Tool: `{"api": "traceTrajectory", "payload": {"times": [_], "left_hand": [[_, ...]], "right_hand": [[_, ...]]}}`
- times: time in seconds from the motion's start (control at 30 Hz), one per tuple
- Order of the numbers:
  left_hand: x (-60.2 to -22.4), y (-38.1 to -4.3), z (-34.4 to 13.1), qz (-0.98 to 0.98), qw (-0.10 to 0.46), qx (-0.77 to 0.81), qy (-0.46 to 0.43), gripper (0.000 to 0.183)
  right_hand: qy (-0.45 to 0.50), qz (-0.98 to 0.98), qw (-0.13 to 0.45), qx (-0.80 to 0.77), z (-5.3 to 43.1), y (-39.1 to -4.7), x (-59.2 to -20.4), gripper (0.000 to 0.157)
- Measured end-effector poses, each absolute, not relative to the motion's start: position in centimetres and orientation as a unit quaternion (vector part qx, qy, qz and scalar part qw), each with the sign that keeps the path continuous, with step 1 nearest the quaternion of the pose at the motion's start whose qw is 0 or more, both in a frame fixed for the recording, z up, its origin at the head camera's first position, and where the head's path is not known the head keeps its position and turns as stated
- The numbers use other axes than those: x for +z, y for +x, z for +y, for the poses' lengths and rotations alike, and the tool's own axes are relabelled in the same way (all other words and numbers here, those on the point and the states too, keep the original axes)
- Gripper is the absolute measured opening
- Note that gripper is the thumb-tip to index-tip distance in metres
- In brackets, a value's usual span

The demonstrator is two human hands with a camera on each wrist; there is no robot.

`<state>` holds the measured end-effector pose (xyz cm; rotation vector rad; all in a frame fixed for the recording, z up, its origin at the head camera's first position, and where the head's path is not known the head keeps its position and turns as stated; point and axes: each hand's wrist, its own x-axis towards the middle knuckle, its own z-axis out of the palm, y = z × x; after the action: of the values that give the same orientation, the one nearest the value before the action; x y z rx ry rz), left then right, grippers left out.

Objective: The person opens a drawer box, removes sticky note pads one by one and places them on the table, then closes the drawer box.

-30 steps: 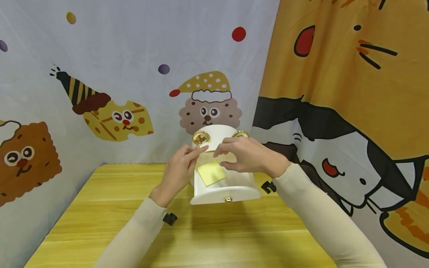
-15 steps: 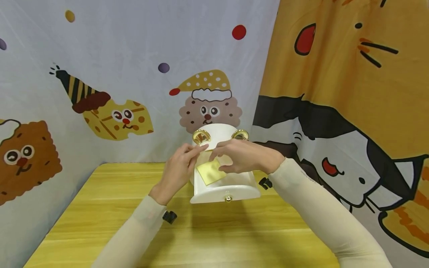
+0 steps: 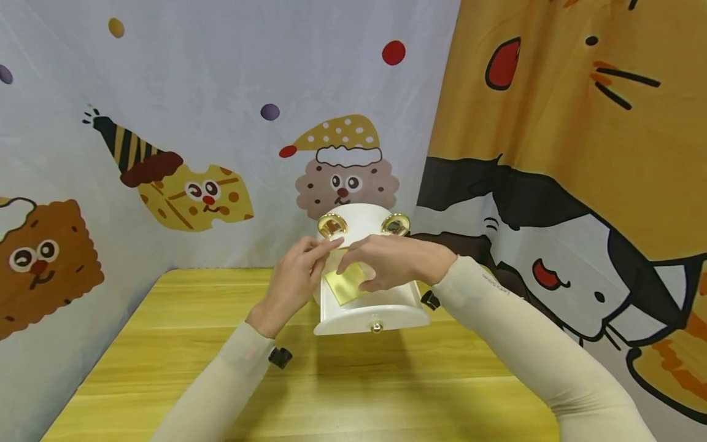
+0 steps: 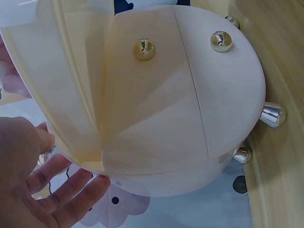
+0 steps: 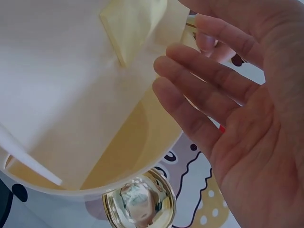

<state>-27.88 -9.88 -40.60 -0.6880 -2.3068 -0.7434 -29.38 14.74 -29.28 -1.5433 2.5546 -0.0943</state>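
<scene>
A white rounded box (image 3: 361,224) with gold trim has its top drawer (image 3: 353,320) pulled out towards me. Inside the drawer lies a yellow sticky-note pad (image 3: 343,292), partly covered by my right hand (image 3: 394,261). That hand arches over the pad, fingertips at its far side and thumb near its right edge. In the right wrist view, the pad (image 5: 135,28) shows beyond the outstretched fingers (image 5: 190,90). My left hand (image 3: 293,282) is at the box's left side, index finger reaching towards its top. In the left wrist view, its fingertips (image 4: 97,185) are at the box's edge.
Two gold round ornaments (image 3: 332,226) sit on top of the box. Lower drawers with gold knobs (image 4: 144,49) are closed, and gold feet (image 4: 273,114) carry the box on the wooden table (image 3: 221,374). A cartoon-printed curtain (image 3: 210,73) hangs close behind.
My right hand has moved slightly left and down, further over the sticky-note pad, uncovering the right gold ornament. The left hand has stayed in place.
</scene>
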Motion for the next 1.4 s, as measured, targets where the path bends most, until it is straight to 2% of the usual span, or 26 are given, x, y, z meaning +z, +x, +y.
{"api": "traceTrajectory", "payload": {"times": [0.77, 1.4], "left_hand": [[-40.7, -27.6, -9.8, -0.870, 0.307, -0.285, -0.259, 0.043], [-40.8, -27.7, -9.8, -0.869, 0.318, -0.278, -0.260, 0.045]], "right_hand": [[-0.514, 0.853, 0.095, 0.008, 13.8, -29.6, -30.4, 0.060], [-0.535, 0.840, 0.094, 0.015, 13.3, -30.1, -31.1, 0.059]]}}
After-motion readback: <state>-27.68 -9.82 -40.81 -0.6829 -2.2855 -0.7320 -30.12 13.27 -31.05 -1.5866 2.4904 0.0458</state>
